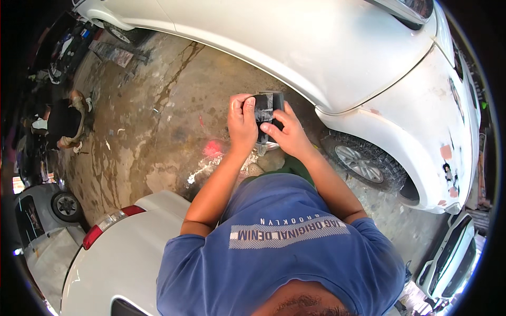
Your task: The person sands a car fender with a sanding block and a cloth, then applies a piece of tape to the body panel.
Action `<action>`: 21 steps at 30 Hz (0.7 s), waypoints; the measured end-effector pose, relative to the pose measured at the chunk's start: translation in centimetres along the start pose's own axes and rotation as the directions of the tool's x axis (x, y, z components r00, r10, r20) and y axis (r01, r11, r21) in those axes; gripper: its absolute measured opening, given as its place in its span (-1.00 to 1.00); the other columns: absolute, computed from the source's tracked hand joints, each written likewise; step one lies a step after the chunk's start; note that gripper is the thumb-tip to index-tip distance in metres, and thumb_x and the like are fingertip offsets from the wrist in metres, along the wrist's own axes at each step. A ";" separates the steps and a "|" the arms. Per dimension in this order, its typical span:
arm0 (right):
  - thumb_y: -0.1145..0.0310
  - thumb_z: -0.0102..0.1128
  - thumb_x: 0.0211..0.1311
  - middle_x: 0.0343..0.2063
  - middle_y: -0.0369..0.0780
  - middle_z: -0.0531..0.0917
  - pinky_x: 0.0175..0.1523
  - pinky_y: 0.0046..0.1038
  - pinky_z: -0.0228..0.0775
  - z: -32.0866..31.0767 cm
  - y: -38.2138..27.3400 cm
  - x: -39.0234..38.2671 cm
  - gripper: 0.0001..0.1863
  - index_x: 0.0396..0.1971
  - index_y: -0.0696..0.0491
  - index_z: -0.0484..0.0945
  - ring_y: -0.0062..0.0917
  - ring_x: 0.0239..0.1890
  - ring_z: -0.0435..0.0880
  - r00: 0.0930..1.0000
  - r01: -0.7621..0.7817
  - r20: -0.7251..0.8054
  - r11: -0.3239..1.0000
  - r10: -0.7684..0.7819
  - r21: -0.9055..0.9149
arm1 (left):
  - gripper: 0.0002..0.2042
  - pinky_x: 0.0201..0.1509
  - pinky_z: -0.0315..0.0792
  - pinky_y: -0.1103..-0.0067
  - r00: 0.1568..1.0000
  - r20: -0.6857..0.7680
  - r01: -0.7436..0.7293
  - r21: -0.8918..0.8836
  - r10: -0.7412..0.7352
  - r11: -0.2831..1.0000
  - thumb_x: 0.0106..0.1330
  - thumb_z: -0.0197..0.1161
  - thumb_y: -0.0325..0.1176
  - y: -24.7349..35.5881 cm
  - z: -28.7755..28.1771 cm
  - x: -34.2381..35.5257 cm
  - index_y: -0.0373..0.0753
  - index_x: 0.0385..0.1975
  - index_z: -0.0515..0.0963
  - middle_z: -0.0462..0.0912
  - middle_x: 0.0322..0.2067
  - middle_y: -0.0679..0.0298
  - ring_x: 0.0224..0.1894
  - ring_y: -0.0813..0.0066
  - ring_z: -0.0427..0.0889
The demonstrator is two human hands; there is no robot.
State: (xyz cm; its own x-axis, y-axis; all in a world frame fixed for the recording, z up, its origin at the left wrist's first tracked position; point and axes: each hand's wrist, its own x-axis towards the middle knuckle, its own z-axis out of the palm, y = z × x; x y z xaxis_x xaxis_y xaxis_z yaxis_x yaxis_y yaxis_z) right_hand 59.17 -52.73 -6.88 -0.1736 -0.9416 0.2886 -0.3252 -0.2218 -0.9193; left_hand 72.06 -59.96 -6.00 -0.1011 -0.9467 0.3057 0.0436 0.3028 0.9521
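A black, dust-smeared piece (263,111), which looks like sandpaper folded around a block, is held up between my hands in front of my body. My left hand (242,120) grips its left edge, the thumb lying along the side and the fingers curled behind. From the other side, my right hand (289,132) pinches it with the thumb low on the front and the fingers at the right edge. Part of the piece and some fingertips are hidden behind it. Under the hands, a pale rounded object (271,146) is partly covered.
A white car (316,47) with sanded, patchy spots stands ahead and right, its front wheel (360,164) close by. Another pale car (132,237) is at my left. The stained concrete floor (153,121) has a pink patch (213,149). A person (66,124) crouches far left.
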 end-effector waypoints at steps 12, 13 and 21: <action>0.37 0.28 0.38 -0.23 -0.27 0.55 -0.10 -0.51 0.42 0.3 1.5 0.9 -0.79 -0.30 0.25 0.64 -0.63 -0.22 0.55 0.950 -0.226 -0.119 0.900 0.288 0.373 | -0.86 -0.26 0.33 0.68 0.771 0.573 0.370 -0.047 -0.278 0.928 0.42 0.27 -0.35 -0.4 -2.9 1.8 -0.30 -0.20 0.59 0.50 -0.43 0.50 -0.34 0.76 0.38; 0.36 0.28 0.38 -0.23 -0.27 0.55 -0.09 -0.50 0.42 0.3 2.0 0.9 -0.79 -0.29 0.24 0.64 -0.65 -0.22 0.55 0.954 -0.223 -0.115 0.909 0.278 0.353 | -0.88 -0.29 0.31 0.67 0.793 0.527 0.348 0.019 -0.305 0.937 0.41 0.27 -0.37 -0.5 -2.8 1.6 -0.30 -0.25 0.59 0.48 -0.46 0.50 -0.37 0.76 0.36; 0.36 0.33 0.35 -0.09 -0.33 0.63 -0.04 -0.58 0.43 -2.2 0.8 1.2 -0.76 -0.10 0.19 0.67 -0.69 -0.16 0.60 0.936 -0.316 -0.032 0.879 0.350 0.355 | -0.89 -0.36 0.23 0.65 0.603 0.661 0.375 0.259 -0.447 0.890 0.36 0.28 -0.42 0.6 -4.4 2.1 -0.30 -0.38 0.55 0.41 -0.51 0.51 -0.42 0.73 0.31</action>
State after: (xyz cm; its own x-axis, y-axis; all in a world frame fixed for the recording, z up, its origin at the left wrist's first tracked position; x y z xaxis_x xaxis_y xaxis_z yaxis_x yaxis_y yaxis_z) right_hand 56.67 -53.50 -6.68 -0.3060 -0.9511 -0.0429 0.0994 0.0129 -0.9950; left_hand 76.25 -62.25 -4.80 -0.7376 -0.6335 -0.2337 -0.2570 -0.0568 0.9648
